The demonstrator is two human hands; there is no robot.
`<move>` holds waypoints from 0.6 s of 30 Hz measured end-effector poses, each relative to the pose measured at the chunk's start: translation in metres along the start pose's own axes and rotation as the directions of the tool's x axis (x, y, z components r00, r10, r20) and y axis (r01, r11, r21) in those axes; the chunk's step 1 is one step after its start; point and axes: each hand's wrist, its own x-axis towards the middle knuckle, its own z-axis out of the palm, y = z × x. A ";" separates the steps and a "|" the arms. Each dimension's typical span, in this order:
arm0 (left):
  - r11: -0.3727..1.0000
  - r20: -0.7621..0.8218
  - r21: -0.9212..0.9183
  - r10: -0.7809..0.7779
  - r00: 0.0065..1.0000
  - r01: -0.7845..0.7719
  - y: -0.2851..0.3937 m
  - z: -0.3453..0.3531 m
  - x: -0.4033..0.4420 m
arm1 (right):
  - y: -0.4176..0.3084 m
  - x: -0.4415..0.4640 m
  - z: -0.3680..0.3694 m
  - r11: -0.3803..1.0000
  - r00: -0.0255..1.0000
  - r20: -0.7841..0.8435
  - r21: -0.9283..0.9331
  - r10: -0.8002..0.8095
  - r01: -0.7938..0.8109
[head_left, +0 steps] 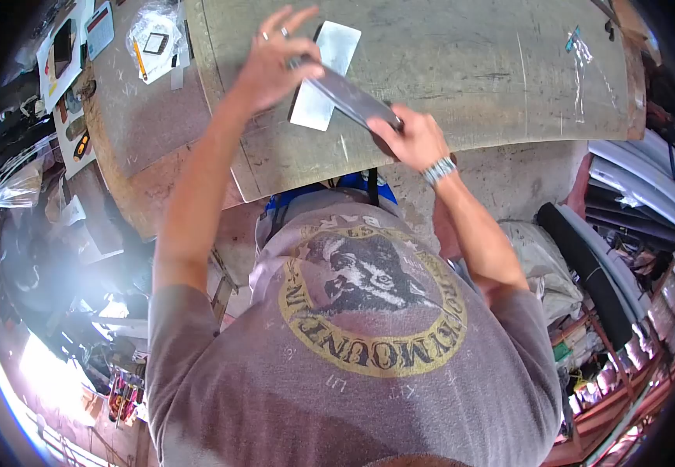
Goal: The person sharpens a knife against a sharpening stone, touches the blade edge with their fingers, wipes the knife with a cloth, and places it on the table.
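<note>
A dark grey, flat, narrow strip (355, 100) is held at a slant above the table, slightly blurred; I cannot make out its exact kind. My left hand (279, 62) pinches its far left end between thumb and index finger, the other fingers raised and spread. At the lower right end, my right hand (411, 138) grips it with the thumb on top and the fingers curled round the far side. Beneath the strip lies a pale, whitish rectangular sheet (336, 48), partly covered by it, on the worn greenish table top (462, 70).
On the left, a pencil (140, 59) lies by clear plastic wrap, near a calculator (99, 29) and a dark phone (63, 42). A yellow-black cutter (81, 145) lies lower down. Shiny crumpled strips (580, 58) lie at right. Rolls of material (587, 272) stand beyond the table's right edge.
</note>
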 end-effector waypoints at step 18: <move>0.989 0.100 0.134 0.057 0.993 -0.070 0.013 -0.005 -0.020 | -0.002 -0.021 0.015 0.993 0.999 0.008 0.113 -0.047 0.046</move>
